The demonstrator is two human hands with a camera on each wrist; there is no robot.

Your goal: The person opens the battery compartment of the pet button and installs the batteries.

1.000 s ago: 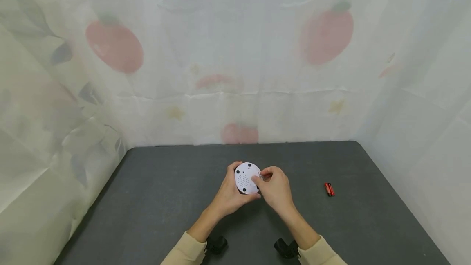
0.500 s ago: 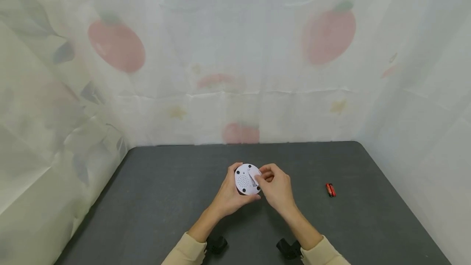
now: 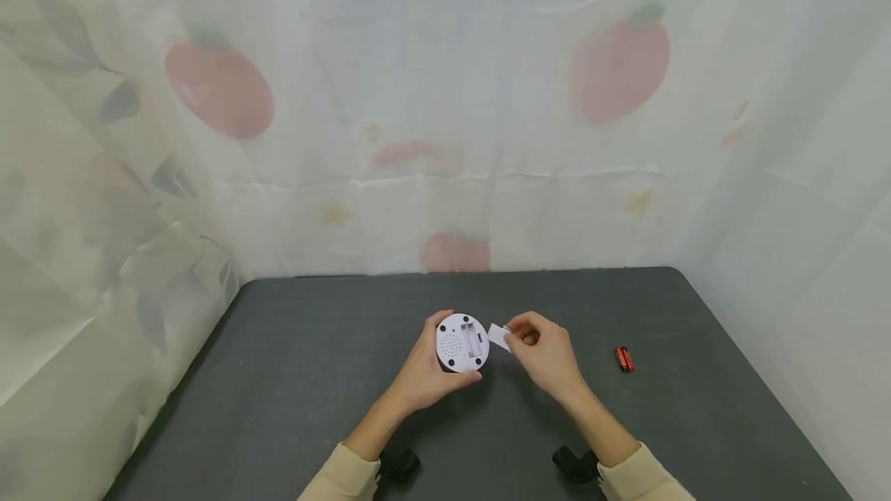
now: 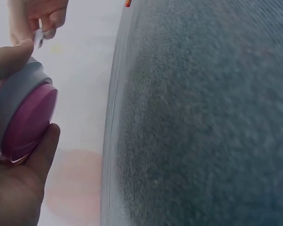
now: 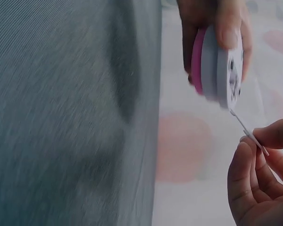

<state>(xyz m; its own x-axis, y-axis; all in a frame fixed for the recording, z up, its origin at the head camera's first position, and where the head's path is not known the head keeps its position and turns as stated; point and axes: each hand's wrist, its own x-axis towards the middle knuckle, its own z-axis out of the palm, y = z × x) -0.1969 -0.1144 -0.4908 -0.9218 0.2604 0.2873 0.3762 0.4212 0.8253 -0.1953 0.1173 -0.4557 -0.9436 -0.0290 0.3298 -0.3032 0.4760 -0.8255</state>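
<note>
My left hand [image 3: 423, 369] grips a round white device [image 3: 452, 345] by its rim, its underside turned up with speaker holes, dark feet and an uncovered battery compartment [image 3: 473, 340]. In the left wrist view the far face of the device [image 4: 30, 122] is pink. Between thumb and fingers, my right hand [image 3: 546, 354] pinches a thin white battery cover [image 3: 499, 336], just right of the device. The right wrist view shows that cover [image 5: 247, 131] edge-on, one end close to the device's rim; whether they touch I cannot tell.
Two red batteries [image 3: 624, 359] lie side by side on the dark grey table [image 3: 334, 377], to the right of my hands. A pale sheet printed with fruit [image 3: 445, 99] hangs along the back and sides. A black wrist mount [image 3: 576, 465] sits by the right sleeve.
The battery cover has lifted off the device and moved right in my right hand, uncovering the compartment. My left hand and the device have shifted slightly left.
</note>
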